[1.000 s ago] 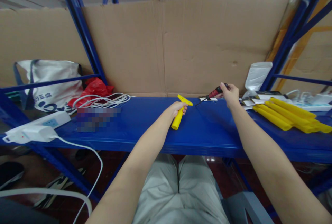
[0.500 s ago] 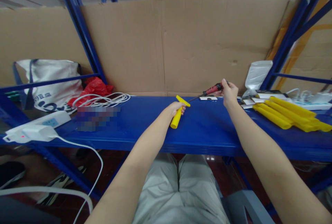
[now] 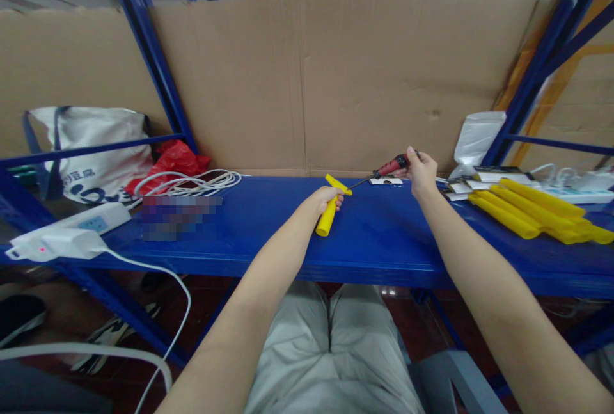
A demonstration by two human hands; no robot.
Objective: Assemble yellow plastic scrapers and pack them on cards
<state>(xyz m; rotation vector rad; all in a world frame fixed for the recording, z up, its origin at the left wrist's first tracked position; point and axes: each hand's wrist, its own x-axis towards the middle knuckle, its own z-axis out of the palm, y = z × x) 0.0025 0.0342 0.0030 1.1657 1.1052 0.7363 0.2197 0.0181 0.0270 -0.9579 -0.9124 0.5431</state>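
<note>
My left hand (image 3: 330, 198) is wrapped round a yellow T-shaped piece (image 3: 326, 219), just above the blue shelf top (image 3: 268, 222). Its crossbar shows above my fingers and its round handle points down toward the front edge. In my right hand (image 3: 421, 169) is a screwdriver (image 3: 391, 166) with a red and black handle, held near its back end. The thin shaft slants down to the left, and its tip is at the crossbar. Whether the tip sits inside the piece is too small to tell. Behind the screwdriver lies a small white item (image 3: 386, 181).
Several yellow tubes (image 3: 532, 209) lie at the right, near small boxes (image 3: 499, 175) and a white pouch (image 3: 480, 135). A power strip (image 3: 71, 231), coiled white cables (image 3: 206, 185), a red bag (image 3: 175, 159) and a cloth bag (image 3: 100, 151) are at the left. Cardboard (image 3: 230, 81) stands behind.
My right hand and the screwdriver have shifted very slightly to the left. My left hand keeps its hold on the yellow piece, nearly unmoved.
</note>
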